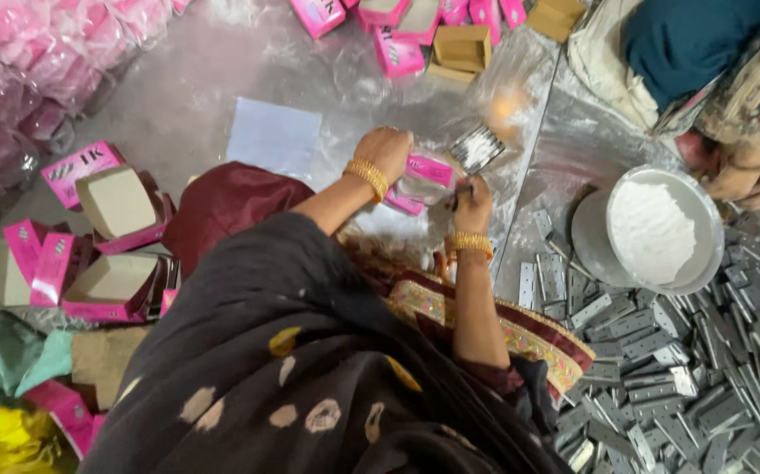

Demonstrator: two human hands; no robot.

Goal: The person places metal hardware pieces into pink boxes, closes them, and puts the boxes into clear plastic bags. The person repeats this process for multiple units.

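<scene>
**Hinges being slipped into a clear bag**

A clear bag with a pink label is held at frame centre, above the lap. It is gripped at its top by the left hand, fingers clenched round the plastic. The right hand is closed on a small dark piece at the bag's mouth (too small to be told for certain, though probably a hinge). A bright stack of hinges is seen just beside the bag, at its upper right edge; whether it lies inside the plastic cannot be told.

The step in hand is judged to be the filling of the bag. For the next move, the mouth would need to be kept spread while the piece is pushed in.

At the right, a white bowl is filled with white powder. Below it a heap of grey hinges is spread over the floor. At the left, open pink boxes are lying empty, their brown insides showing. At the upper right another person is seated, one hand near the bowl.
</scene>
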